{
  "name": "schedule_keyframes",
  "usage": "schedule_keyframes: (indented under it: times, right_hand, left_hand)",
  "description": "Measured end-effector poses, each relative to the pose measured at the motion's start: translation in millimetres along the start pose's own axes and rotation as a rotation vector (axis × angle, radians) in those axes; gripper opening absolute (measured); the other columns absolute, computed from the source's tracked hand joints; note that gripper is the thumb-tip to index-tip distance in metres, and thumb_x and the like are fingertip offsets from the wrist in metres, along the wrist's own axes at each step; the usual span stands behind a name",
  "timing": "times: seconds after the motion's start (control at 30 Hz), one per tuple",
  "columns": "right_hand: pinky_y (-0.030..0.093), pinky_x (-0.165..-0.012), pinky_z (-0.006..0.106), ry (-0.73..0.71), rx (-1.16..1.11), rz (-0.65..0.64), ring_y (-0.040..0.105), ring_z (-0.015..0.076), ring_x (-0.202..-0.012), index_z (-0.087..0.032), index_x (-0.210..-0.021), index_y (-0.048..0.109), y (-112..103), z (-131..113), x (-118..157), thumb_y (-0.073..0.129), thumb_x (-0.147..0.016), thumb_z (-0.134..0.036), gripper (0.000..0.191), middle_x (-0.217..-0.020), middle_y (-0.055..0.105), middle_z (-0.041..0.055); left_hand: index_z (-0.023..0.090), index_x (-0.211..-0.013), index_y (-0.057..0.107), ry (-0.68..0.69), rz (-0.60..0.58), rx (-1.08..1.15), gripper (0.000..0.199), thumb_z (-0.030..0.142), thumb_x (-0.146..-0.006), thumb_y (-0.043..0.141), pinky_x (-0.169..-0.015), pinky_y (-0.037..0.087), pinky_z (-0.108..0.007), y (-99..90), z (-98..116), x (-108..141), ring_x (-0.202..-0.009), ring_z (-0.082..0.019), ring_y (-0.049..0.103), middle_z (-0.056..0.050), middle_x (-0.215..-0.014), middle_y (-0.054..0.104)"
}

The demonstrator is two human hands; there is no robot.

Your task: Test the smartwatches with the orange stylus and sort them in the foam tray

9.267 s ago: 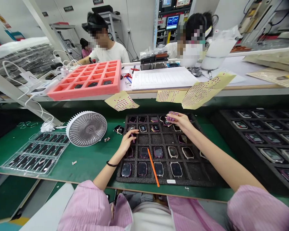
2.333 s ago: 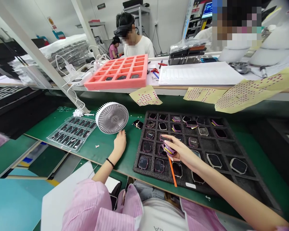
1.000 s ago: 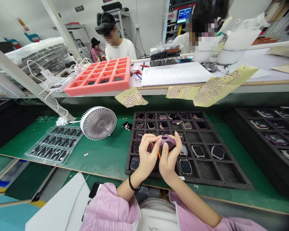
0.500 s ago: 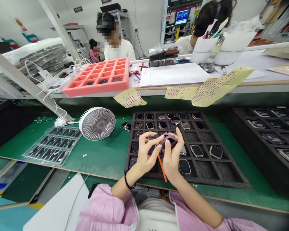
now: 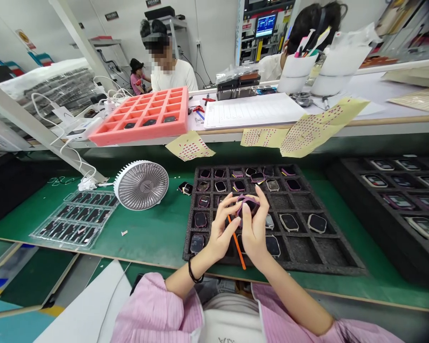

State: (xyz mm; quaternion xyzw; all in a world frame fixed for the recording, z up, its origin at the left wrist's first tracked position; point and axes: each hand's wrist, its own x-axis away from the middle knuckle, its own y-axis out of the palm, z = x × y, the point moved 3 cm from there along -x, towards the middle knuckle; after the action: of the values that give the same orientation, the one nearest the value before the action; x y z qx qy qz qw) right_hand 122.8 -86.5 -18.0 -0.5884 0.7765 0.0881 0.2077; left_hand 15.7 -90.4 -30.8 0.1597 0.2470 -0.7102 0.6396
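Observation:
Both my hands are raised over a black foam tray [image 5: 329,257], close together. My left hand [image 5: 221,226] and my right hand [image 5: 254,226] pinch a purple watch case [image 5: 249,206] by its edges, and its dark middle shows between my fingertips. An orange plastic stick [image 5: 237,250] slants down past my left hand, its upper end hidden by my fingers or close behind them. Several smartwatch cases and screens sit in the foam cells around my hands. Those directly below my hands are partly hidden.
A white desk fan [image 5: 141,186] and a clear blister tray [image 5: 73,220] of dark parts stand left on the green mat. A black tray [image 5: 389,190] of watches lies right. Beyond hang sticker sheets [image 5: 309,131], and a pink foam tray [image 5: 139,124] rests on the far bench, where people sit.
My hands have come together over the foam tray, both now on the purple case, which is turned a little between my fingers. The head view has shifted slightly compared with earlier frames.

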Motion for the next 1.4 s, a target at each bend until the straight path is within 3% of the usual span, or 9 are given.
schedule_keyframes:
  times: [0.17,0.27,0.43,0.53,0.63,0.7,0.8,0.9,1.4]
  right_hand:
    - [0.049,-0.090,0.043,0.066,0.080,-0.274,0.062,0.0234,-0.095,-0.022,-0.151,0.013,-14,8,-26,0.045,-0.094,-0.037,0.067,-0.115,0.059,0.0127]
    - [0.050,-0.084,0.046,0.055,0.208,-0.402,0.065,0.0265,-0.088,-0.022,-0.153,0.008,-17,13,-40,0.050,-0.090,-0.035,0.077,-0.105,0.064,0.0114]
    - [0.050,-0.081,0.050,-0.017,0.349,-0.456,0.067,0.0315,-0.087,-0.024,-0.153,0.015,-10,26,-58,0.053,-0.085,-0.028,0.078,-0.102,0.066,0.0116]
    - [0.049,-0.084,0.052,-0.004,0.323,-0.478,0.067,0.0299,-0.086,-0.022,-0.152,0.019,-9,36,-67,0.056,-0.081,-0.023,0.080,-0.099,0.066,0.0110]
    - [0.054,-0.079,0.045,0.145,0.077,-0.535,0.067,0.0225,-0.079,-0.024,-0.150,0.021,-15,47,-77,0.066,-0.077,-0.029,0.086,-0.101,0.065,0.0079]
    - [0.056,-0.074,0.038,0.330,-0.146,-0.615,0.067,0.0183,-0.078,-0.024,-0.145,0.031,-19,54,-83,0.073,-0.073,-0.034,0.084,-0.101,0.065,0.0056]
    - [0.056,-0.076,0.033,0.588,-0.376,-0.828,0.069,0.0181,-0.086,-0.019,-0.122,0.058,-22,58,-89,0.079,-0.068,-0.034,0.059,-0.097,0.069,0.0060]
    - [0.056,-0.081,0.035,0.700,-0.516,-0.963,0.071,0.0212,-0.092,-0.017,-0.109,0.067,-22,59,-89,0.080,-0.067,-0.032,0.046,-0.098,0.073,0.0089]
    - [0.059,-0.068,0.028,0.743,-0.582,-0.795,0.074,0.0230,-0.084,-0.016,-0.097,0.072,-20,72,-77,0.086,-0.056,-0.024,0.044,-0.092,0.077,0.0079]
  left_hand:
    - [0.023,-0.134,0.047,0.066,-0.165,-0.311,0.049,0.024,-0.087,0.060,-0.114,0.034,-0.050,-12.8,7,-25,-0.138,-0.027,0.038,-0.013,-0.144,0.043]
    - [0.020,-0.134,0.045,0.094,-0.269,-0.469,0.057,0.014,-0.080,0.061,-0.108,0.043,-0.046,-9.1,4,-39,-0.130,-0.026,0.048,-0.014,-0.136,0.052]
    - [0.018,-0.127,0.051,0.051,-0.262,-0.580,0.056,0.002,-0.073,0.055,-0.102,0.050,-0.043,9.1,-25,-56,-0.118,-0.025,0.059,-0.013,-0.127,0.061]
    - [0.015,-0.124,0.054,0.038,-0.263,-0.590,0.054,0.001,-0.071,0.056,-0.099,0.051,-0.043,13.4,-42,-65,-0.114,-0.026,0.062,-0.014,-0.123,0.064]
    - [0.015,-0.123,0.055,0.064,-0.222,-0.545,0.051,0.008,-0.073,0.064,-0.098,0.052,-0.043,8.5,-51,-68,-0.112,-0.026,0.063,-0.014,-0.123,0.065]
    - [0.017,-0.123,0.056,0.113,-0.192,-0.494,0.053,0.016,-0.073,0.071,-0.100,0.051,-0.045,4.6,-52,-67,-0.115,-0.026,0.062,-0.013,-0.123,0.066]
    - [0.020,-0.123,0.057,0.191,-0.197,-0.416,0.056,0.023,-0.071,0.076,-0.104,0.046,-0.047,3.9,-50,-65,-0.117,-0.026,0.061,-0.010,-0.120,0.068]
    - [0.020,-0.125,0.055,0.218,-0.214,-0.356,0.058,0.024,-0.071,0.077,-0.107,0.043,-0.048,6.6,-49,-63,-0.117,-0.025,0.061,-0.010,-0.122,0.067]
    - [0.025,-0.135,0.049,0.186,-0.326,-0.370,0.062,0.029,-0.076,0.071,-0.109,0.038,-0.049,9.6,-62,-60,-0.121,-0.025,0.058,-0.010,-0.130,0.062]
